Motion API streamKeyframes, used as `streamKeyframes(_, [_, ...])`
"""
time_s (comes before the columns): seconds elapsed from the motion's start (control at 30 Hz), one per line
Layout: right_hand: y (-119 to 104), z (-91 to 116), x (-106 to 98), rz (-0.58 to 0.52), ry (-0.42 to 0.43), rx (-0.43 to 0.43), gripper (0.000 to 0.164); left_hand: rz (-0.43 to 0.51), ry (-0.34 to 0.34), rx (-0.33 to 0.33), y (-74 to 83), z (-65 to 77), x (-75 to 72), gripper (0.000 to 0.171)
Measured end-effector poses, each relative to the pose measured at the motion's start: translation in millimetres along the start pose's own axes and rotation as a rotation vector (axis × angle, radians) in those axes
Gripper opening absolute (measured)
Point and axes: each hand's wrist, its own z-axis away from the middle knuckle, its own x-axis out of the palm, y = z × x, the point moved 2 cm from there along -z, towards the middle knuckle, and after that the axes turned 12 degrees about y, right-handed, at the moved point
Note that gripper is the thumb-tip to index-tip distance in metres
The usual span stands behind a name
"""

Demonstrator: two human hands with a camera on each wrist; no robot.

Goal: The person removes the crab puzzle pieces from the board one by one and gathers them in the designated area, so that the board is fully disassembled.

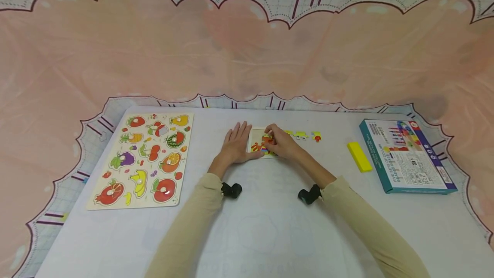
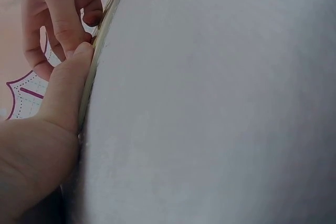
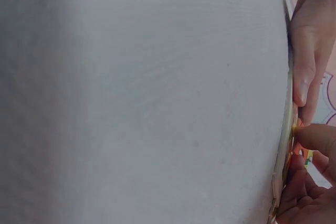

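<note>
A small jigsaw board [image 1: 256, 134] with a colourful picture lies on the white table between both hands. My left hand [image 1: 234, 146] rests flat at its left side, fingers straight and spread, the thumb lying along the board's near edge. Over the board's right part, my right hand [image 1: 284, 144] pinches a small orange and yellow puzzle piece [image 3: 301, 147] between thumb and fingers. In the left wrist view, the left thumb [image 2: 71, 85] presses at the board's edge close to the right fingertips. The right hand partly hides the board and the piece.
More puzzle pieces [image 1: 317, 137] lie in a row right of the board. Farther right are a yellow block [image 1: 359, 157] and a teal-edged box [image 1: 411, 158]. A large fruit knob puzzle [image 1: 180, 140] lies at the left. A patterned cloth [image 1: 247, 55] hangs behind the table.
</note>
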Motion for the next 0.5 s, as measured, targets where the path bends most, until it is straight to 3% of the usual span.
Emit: streamKeyframes(0.5, [3.0,6.1,-0.8,-0.090,0.040,-0.009,0.035,0.005,0.000,-0.005,-0.2,-0.4,1.0,0.106])
